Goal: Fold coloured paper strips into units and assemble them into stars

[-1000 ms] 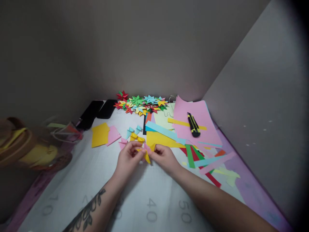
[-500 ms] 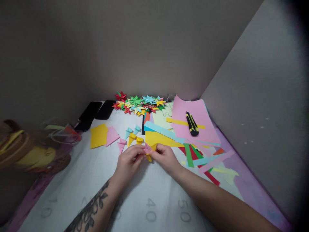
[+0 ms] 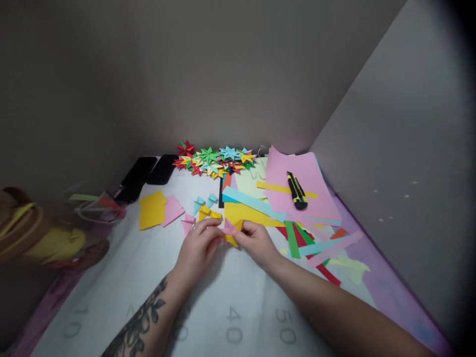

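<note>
Between my fingertips, low over the middle of the table, is a pink and yellow folded paper piece (image 3: 230,229) with pointed tips. My left hand (image 3: 203,243) pinches its left side, and my right hand (image 3: 256,242) grips its right side between thumb and fingers. Fingers cover part of the folds. Just beyond my left hand lie small folded pieces: yellow ones (image 3: 205,212), light blue ones (image 3: 199,202) and a pink one (image 3: 187,224) partly behind the knuckles.
Finished paper stars (image 3: 209,154) are heaped at the back. A utility knife (image 3: 296,191) rests on pink sheets (image 3: 292,166). Coloured strips (image 3: 292,240) spread at the right. Yellow squares (image 3: 151,210) and two black phones (image 3: 163,168) lie left. A bag (image 3: 55,238) stands at the left edge.
My left hand has shifted slightly, its fingers now covering more of the pink piece behind it. The paper in my hands has turned a little; both hands keep hold.
</note>
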`<state>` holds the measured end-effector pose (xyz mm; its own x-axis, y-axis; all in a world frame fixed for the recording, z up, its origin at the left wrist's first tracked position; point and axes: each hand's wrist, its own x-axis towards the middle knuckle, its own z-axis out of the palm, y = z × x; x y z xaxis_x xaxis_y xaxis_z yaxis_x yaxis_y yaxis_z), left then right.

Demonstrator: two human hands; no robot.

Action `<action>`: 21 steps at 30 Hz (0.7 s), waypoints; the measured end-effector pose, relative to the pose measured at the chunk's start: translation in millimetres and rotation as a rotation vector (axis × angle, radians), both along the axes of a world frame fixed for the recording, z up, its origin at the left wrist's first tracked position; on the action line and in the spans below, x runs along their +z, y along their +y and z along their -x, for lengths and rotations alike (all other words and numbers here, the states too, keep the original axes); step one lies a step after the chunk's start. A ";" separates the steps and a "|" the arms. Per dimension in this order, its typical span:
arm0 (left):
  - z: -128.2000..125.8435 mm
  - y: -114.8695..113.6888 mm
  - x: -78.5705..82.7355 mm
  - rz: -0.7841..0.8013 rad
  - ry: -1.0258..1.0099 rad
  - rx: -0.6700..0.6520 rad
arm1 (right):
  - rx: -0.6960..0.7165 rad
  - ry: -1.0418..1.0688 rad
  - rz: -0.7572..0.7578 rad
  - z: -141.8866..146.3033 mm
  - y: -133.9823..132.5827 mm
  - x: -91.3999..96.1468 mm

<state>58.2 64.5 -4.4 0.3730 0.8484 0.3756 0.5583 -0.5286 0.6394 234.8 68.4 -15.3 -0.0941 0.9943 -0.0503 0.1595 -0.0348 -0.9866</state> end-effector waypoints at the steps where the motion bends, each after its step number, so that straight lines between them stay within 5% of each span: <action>1: -0.3 -0.1 1.2 0.022 -0.021 0.000 | -0.002 0.000 -0.003 0.2 0.0 0.3; 13: -10.8 -4.1 2.3 0.339 -0.309 0.202 | 0.083 -0.035 -0.011 3.5 -2.6 -0.8; 21: -5.8 -1.9 -2.2 0.124 -0.276 0.180 | 0.050 0.006 0.010 2.6 -2.3 -1.7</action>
